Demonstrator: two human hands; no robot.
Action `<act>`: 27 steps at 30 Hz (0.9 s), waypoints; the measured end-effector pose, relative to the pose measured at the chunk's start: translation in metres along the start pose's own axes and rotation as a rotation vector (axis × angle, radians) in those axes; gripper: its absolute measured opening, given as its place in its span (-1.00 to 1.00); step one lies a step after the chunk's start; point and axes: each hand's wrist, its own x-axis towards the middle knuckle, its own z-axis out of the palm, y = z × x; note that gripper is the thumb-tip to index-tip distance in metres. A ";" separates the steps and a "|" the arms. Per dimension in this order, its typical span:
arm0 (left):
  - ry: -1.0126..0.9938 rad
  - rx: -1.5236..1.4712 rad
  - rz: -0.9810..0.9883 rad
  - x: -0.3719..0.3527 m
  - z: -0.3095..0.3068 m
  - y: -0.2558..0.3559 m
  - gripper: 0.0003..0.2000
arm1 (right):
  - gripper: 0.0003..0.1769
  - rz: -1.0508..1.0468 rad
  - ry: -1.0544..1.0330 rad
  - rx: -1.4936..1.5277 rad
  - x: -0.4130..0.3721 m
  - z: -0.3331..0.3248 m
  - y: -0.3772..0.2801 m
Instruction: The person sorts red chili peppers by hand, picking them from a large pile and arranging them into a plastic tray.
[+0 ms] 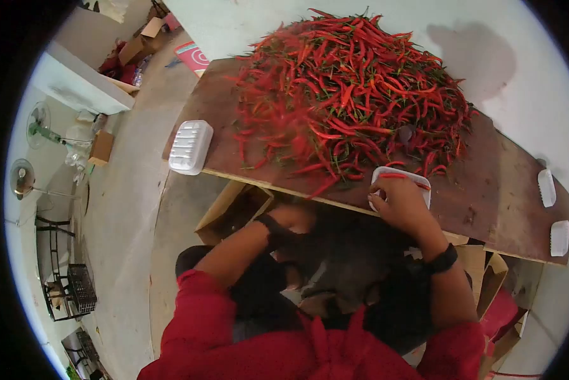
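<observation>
Blurred in front of the table's near edge, my left hand (pixel 295 218) has fingers too smeared to read. My right hand (pixel 398 199) is over a small white foam tray (pixel 427 197) at that edge, its fingers bent inward and pressed together at the tray's near-left side. What they grip, if anything, is hidden by the hand. A few red chilies (pixel 422 185) lie in this tray beside my fingers. Behind it spreads a large heap of red chilies (pixel 354 82) with green stems, partly hazy on its left side.
A stack of white foam trays (pixel 191 147) sits upside down on the left of the brown wooden table (pixel 468 196). Two more white trays (pixel 546 188) are at the far right. Below the edge stand an open cardboard box (pixel 234 209) on the left and more boxes on the right.
</observation>
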 end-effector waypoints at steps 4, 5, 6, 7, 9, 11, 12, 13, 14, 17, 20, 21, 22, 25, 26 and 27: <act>0.389 -0.118 -0.357 0.043 0.041 -0.021 -0.71 | -0.79 0.018 0.033 0.071 -0.009 -0.017 -0.008; 0.356 -0.121 -0.409 0.057 0.055 -0.034 -0.71 | -0.78 0.044 0.048 0.105 -0.010 -0.019 -0.008; 0.327 -0.122 -0.449 0.068 0.070 -0.044 -0.71 | -0.77 0.070 0.063 0.137 -0.012 -0.021 -0.007; 0.301 -0.116 -0.482 0.075 0.081 -0.050 -0.71 | -0.77 0.085 0.063 0.126 -0.013 -0.023 -0.006; 0.254 -0.107 -0.540 0.088 0.104 -0.059 -0.71 | -0.76 0.147 0.033 0.147 -0.016 -0.026 -0.003; 0.213 -0.095 -0.577 0.097 0.119 -0.066 -0.71 | -0.75 0.164 0.033 0.142 -0.015 -0.032 -0.001; 0.200 -0.089 -0.580 0.099 0.123 -0.067 -0.71 | -0.75 0.173 0.035 0.147 -0.015 -0.035 0.001; 0.186 -0.085 -0.574 0.102 0.130 -0.069 -0.71 | -0.75 0.180 0.037 0.145 -0.015 -0.037 0.004; 0.173 -0.080 -0.577 0.105 0.137 -0.072 -0.71 | -0.76 0.201 0.068 0.142 -0.015 -0.039 0.007; 0.135 -0.077 -0.507 0.104 0.136 -0.068 -0.71 | -0.77 0.183 0.170 0.149 -0.017 -0.046 0.020; 0.089 -0.088 -0.336 0.105 0.128 -0.057 -0.71 | -0.79 0.166 0.250 0.162 -0.022 -0.051 0.025; 0.064 -0.108 -0.232 0.108 0.125 -0.051 -0.71 | -0.79 0.188 0.254 0.169 -0.024 -0.052 0.026; 0.032 -0.138 -0.109 0.111 0.122 -0.043 -0.71 | -0.79 0.181 0.268 0.169 -0.027 -0.052 0.027; -0.115 -0.265 0.268 0.112 0.108 0.000 -0.71 | -0.79 0.122 0.262 0.139 -0.034 -0.048 0.029; -0.173 -0.296 0.375 0.103 0.088 0.038 -0.72 | -0.80 0.110 0.277 0.164 -0.038 -0.049 0.028; -0.164 -0.184 0.349 0.067 0.028 0.096 -0.73 | -0.80 0.098 0.292 0.189 -0.042 -0.050 0.027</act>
